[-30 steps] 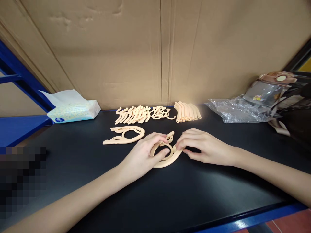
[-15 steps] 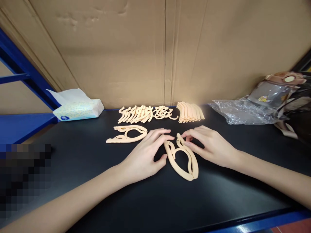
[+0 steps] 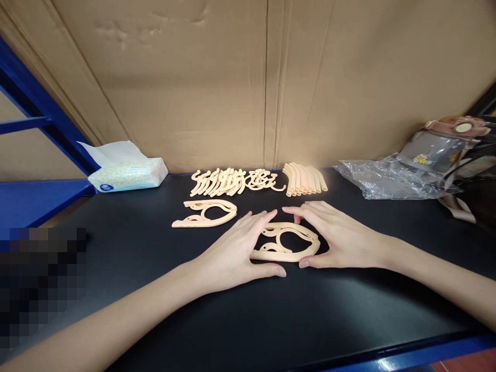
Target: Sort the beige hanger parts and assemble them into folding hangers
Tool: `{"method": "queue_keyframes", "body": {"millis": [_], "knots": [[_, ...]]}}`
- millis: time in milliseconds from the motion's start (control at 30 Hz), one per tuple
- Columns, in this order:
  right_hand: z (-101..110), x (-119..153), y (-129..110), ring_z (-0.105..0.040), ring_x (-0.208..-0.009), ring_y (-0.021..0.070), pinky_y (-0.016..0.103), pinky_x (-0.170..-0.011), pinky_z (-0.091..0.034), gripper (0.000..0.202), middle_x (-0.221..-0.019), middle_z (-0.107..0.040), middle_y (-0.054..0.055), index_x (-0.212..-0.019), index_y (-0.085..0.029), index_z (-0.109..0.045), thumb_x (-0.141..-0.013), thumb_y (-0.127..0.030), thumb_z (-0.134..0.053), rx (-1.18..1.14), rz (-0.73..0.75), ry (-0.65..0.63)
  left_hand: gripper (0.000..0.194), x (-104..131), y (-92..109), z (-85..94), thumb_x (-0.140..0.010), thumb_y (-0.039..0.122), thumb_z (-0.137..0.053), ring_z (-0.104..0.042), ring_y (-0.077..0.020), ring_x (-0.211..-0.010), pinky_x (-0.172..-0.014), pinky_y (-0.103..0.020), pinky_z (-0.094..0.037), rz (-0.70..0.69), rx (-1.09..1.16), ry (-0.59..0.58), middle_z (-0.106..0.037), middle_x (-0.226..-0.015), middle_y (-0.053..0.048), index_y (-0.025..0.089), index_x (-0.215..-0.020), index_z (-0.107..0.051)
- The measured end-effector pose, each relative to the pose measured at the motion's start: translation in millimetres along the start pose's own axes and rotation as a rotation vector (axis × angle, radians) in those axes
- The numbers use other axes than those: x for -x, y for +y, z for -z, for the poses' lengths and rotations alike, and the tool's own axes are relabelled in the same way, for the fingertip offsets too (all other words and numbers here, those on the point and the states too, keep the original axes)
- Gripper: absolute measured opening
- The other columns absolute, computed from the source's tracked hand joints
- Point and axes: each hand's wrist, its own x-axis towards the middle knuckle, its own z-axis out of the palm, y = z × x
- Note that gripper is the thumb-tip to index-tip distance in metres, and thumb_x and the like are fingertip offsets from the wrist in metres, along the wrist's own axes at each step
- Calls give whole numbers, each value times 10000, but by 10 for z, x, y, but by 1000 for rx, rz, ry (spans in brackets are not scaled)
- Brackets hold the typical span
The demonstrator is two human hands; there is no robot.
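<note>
A folded cream plastic hanger (image 3: pixel 298 255) lies flat on the black table between my two hands, its rounded end to the right. My left hand (image 3: pixel 236 253) is around its left end, thumb and fingers spread apart. At the right end, my right hand (image 3: pixel 335 235) curves round it with the thumb near the lower edge and the fingers apart from the thumb. Another folded cream hanger (image 3: pixel 205 214) lies to the left, beyond my left hand, pointing the same way.
Along the back are a pile of cream hook pieces (image 3: pixel 219 182), loose hooks (image 3: pixel 261 180) and stacked curved arms (image 3: pixel 304 180). A tissue pack (image 3: pixel 132 174) sits at the left. Clear plastic wrap (image 3: pixel 387 178) and a bottle (image 3: pixel 434 150) are at the right. Cardboard (image 3: pixel 186 82) stands behind.
The nearer hanger has turned from pointing toward me to lying sideways, rounded end right. My left thumb has moved right and opened out; my right hand has opened around the rounded end.
</note>
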Motion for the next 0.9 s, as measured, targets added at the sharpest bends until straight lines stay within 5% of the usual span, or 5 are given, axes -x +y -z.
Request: {"method": "queue_keyframes", "body": {"millis": [167,367,633,900], "knots": [[-33,5,-33,-508,-1065,260,447,-909,-430,766,-1146,-552,92,-1354,-230,-349,-724,-478,-705,-104,2,50,830,10,22,9,-741,467,-707,-492,-274,-1216,-1017,-457,-411,-21,12,36,-516,-1333,-90,261,-1423,-281],[-26,-1,122,-511,-1120,212,406,-992,-394,520,-1189,-553,66,-1362,-264,-337,-906,-458,-493,-338,-61,208,780,19,-35,358,-769,400,-664,-440,-256,-1280,-1089,-388,-355,-24,-115,182,-426,-1419,-46,283,-1436,-276],[-71,-51,149,-551,-1057,196,370,-950,-416,392,-1110,-601,47,-1238,-252,-493,-921,-478,-447,-400,-180,134,801,114,-521,1096,-737,527,-638,-474,-281,-1260,-1012,-354,-431,288,-194,-17,-486,-1387,-61,249,-1412,-309],[-72,-36,148,-534,-1085,201,370,-935,-412,386,-1151,-591,47,-1224,-263,-519,-920,-488,-443,-354,-177,56,666,184,-593,1142,-832,468,-546,-475,-241,-1250,-981,-281,-426,293,-113,-151,-516,-1358,-38,187,-1397,-334]]}}
